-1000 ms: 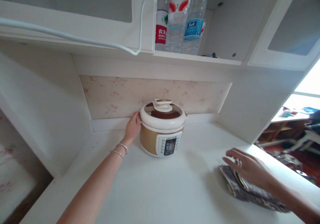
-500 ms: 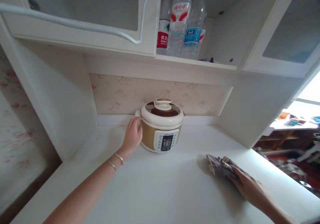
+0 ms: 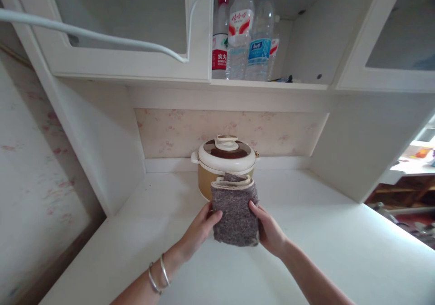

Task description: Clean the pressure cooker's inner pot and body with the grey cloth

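A folded grey-brown cloth (image 3: 235, 214) is held up in front of me, its layered, pale-lined edge facing up. My left hand (image 3: 202, 228) grips its left side, thumb on the front face and fingers behind. On the right side my right hand (image 3: 270, 230) pinches it the same way, with its fingers mostly hidden behind. Just beyond the cloth stands an electric pressure cooker (image 3: 226, 157) with a white and brown lid and a gold body. Its control panel is covered by the cloth.
The white countertop (image 3: 326, 241) spreads around the cooker. Overhead, an open cabinet holds several plastic bottles (image 3: 239, 33). A white cable (image 3: 112, 42) hangs across the cabinet door at the upper left. Side panels (image 3: 353, 146) bound the counter recess.
My left hand has left the cooker's side. My right hand has brought the crumpled cloth from the counter's right to the middle, where both hands now hold it folded.
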A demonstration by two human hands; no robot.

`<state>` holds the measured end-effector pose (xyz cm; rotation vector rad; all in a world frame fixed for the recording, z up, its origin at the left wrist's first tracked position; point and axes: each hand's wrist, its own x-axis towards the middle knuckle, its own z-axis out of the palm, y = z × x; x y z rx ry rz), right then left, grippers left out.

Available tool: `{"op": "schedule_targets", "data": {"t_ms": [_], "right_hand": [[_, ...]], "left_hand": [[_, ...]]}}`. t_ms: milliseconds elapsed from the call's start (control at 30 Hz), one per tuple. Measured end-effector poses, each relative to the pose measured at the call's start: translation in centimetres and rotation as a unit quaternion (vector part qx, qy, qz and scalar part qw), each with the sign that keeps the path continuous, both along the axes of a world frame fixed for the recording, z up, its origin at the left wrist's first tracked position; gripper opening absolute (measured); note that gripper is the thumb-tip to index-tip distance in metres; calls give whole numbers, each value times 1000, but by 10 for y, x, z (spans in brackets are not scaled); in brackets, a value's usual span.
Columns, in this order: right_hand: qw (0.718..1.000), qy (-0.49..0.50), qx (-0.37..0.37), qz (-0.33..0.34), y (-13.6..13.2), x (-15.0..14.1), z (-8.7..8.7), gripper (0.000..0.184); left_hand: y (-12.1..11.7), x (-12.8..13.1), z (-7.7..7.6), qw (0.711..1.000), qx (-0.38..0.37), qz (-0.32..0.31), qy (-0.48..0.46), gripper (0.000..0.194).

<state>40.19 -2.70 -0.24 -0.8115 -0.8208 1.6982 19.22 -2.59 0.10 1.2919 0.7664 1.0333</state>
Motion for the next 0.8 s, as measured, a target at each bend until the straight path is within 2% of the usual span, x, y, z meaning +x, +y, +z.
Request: {"op": "schedule_targets", "data": {"t_ms": [67,133,200,267,367,400,467,533,633,733,800], "right_hand": [[999,49,-9,4,-2,-13,-8,49],[997,79,-22,-2,-4,-24,-15,51],[995,94,-31,-12,-6,-32,-19,53],[994,100,-30,-20,-6,-37,-20,52],[994,105,-18,-30,-5,-38,-20,50],[993,108,-12,-36,-4,-37,-21,49],[992,117,2,-53,-3,-36,-23,48],[989,128,8,-71,-3,-35,-27,48],[985,140,18,-99,-2,-36,-34,45],[983,147,20,-104,0,-38,-43,42],[985,151,5,-85,4,-39,-51,40]], "left_hand": [[-4,-2,5,996,61,43,43,46],[-6,-3,6,978,136,116,109,45],[-8,-3,4,961,167,161,149,38],[-9,-1,3,970,137,151,131,32],[-9,1,1,989,93,93,64,40],[-8,1,0,989,97,90,65,42],[-7,1,-5,975,143,122,122,37],[-5,-1,-11,931,239,173,217,29],[-9,-4,-19,814,413,216,347,39],[-18,-3,-19,692,546,198,428,57],[-23,0,-17,648,591,160,453,63]]}}
